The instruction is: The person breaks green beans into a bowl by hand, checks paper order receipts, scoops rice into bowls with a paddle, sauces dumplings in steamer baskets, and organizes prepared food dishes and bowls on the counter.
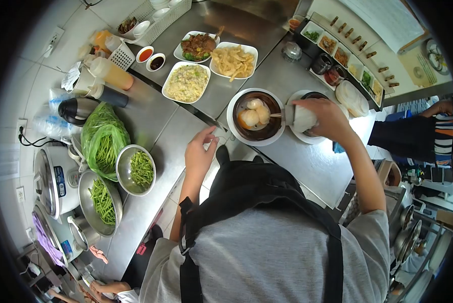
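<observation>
My right hand (pixel 327 118) grips a pale grey, cup-like vessel (pixel 303 119), tipped sideways toward a dark bowl. A thin stream seems to run from its lip into this dark bowl (pixel 243 134), which sits on a white plate (pixel 233 132). Several pale round pieces (pixel 255 113) lie in the bowl, with something orange beside them. A second white plate (pixel 307 139) with a dark bowl on it is partly hidden under my right hand. My left hand (pixel 201 149) hovers by the counter edge, fingers loosely curled and apart, holding nothing.
Fried rice (pixel 187 82), a meat dish (pixel 198 47) and fried strips (pixel 233 61) stand behind. Green beans fill a bag (pixel 104 136) and bowls (pixel 135 170) at left, near a rice cooker (pixel 57 179). Garnish trays (pixel 342 54) line the back right; other people are at the edges.
</observation>
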Demonstrator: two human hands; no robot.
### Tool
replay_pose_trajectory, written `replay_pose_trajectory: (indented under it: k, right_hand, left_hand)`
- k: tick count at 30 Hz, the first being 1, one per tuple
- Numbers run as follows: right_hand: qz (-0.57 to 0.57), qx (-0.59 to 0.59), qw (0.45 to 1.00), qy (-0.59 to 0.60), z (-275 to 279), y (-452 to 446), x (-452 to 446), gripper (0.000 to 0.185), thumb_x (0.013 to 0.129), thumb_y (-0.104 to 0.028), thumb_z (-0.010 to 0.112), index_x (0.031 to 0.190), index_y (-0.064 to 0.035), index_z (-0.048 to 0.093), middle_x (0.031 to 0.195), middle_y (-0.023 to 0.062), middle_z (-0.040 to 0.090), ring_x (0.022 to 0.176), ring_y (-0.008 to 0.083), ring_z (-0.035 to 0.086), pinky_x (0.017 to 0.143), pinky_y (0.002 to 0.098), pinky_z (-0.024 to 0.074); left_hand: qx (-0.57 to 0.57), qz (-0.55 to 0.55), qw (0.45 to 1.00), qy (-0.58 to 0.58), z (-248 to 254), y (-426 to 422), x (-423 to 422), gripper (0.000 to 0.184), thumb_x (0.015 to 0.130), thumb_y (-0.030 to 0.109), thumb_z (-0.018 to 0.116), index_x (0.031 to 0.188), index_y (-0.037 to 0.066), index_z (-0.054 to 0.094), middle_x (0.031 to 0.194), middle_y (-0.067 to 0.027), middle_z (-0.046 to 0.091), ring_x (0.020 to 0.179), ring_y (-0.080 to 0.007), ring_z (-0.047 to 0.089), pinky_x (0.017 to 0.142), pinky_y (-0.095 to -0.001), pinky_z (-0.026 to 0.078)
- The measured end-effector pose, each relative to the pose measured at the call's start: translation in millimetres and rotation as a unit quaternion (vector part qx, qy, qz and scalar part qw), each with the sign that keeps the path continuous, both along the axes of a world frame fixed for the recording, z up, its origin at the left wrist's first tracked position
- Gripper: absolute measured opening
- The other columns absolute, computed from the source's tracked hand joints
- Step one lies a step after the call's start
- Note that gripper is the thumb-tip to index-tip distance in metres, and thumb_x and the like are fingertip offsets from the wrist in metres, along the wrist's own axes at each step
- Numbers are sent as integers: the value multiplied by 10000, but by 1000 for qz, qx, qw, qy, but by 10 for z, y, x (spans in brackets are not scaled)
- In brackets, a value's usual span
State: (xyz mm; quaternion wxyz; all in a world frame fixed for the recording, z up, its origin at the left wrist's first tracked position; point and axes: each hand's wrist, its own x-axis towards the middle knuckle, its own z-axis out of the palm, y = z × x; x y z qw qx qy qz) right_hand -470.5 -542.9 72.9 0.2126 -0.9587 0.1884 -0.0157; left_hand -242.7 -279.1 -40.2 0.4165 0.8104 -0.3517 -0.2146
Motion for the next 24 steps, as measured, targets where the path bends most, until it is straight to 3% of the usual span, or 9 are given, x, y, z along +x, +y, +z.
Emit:
replay_pose_trajectory:
  k: [3,6,7,10,14,18,22,24]
  right_hand:
    - [-108,95,989,-46,-16,-115,-366,796,506,13,760,1254,-162,551,1177,102,613,1050,308,581,953,359,440]
    - [-137,-3,989,-53,-49,-267,-713,784,513,17,743,1251,-164,552,1177,107,614,1063,313,575,945,374,439]
    - [-137,-93,986,-12,-15,-284,-810,751,536,50,690,1244,-169,566,1171,111,617,1055,309,576,929,389,437]
    - [-110,-207,971,53,41,-383,-1050,701,573,53,644,1224,-203,590,1139,73,628,975,290,586,871,362,442]
    - [-114,-274,947,122,91,-533,-1121,632,611,70,602,1176,-212,623,1061,33,645,926,264,585,844,362,437]
    - [-105,-292,950,38,0,-635,-996,604,627,71,590,1167,-197,623,1049,39,643,929,253,584,860,361,432]
    - [-52,-269,956,103,146,-487,-830,610,599,62,630,1162,-170,624,1101,56,638,1004,284,572,916,372,416]
    - [-55,-260,962,66,182,-552,-881,643,585,93,598,1162,-189,615,1073,52,640,990,274,576,914,367,419]
  left_hand:
    - [-9,-9,1000,-13,-40,40,-42,306,818,143,648,1119,91,637,890,-92,683,844,-215,668,746,-331,499]
    - [-30,-5,1000,4,-58,69,-6,284,824,119,635,1104,73,645,881,-100,687,821,-199,669,742,-320,499]
    - [-31,4,1000,-3,-53,86,23,279,825,113,632,1100,66,646,876,-103,687,813,-195,669,741,-317,499]
    - [-31,28,999,-24,0,127,139,273,828,101,626,1095,49,647,865,-109,688,796,-185,666,739,-311,501]
    - [-26,52,998,-39,150,153,220,280,832,96,619,1105,38,642,867,-111,688,798,-182,664,739,-306,505]
    - [-26,54,997,-41,123,139,246,281,834,94,614,1108,38,640,871,-110,689,807,-176,666,747,-302,504]
    - [-26,59,997,-40,175,152,310,284,833,95,616,1110,39,639,867,-108,689,810,-174,666,758,-301,501]
    - [-17,73,996,-46,214,237,395,292,831,96,616,1117,42,636,866,-106,689,812,-175,666,761,-301,500]
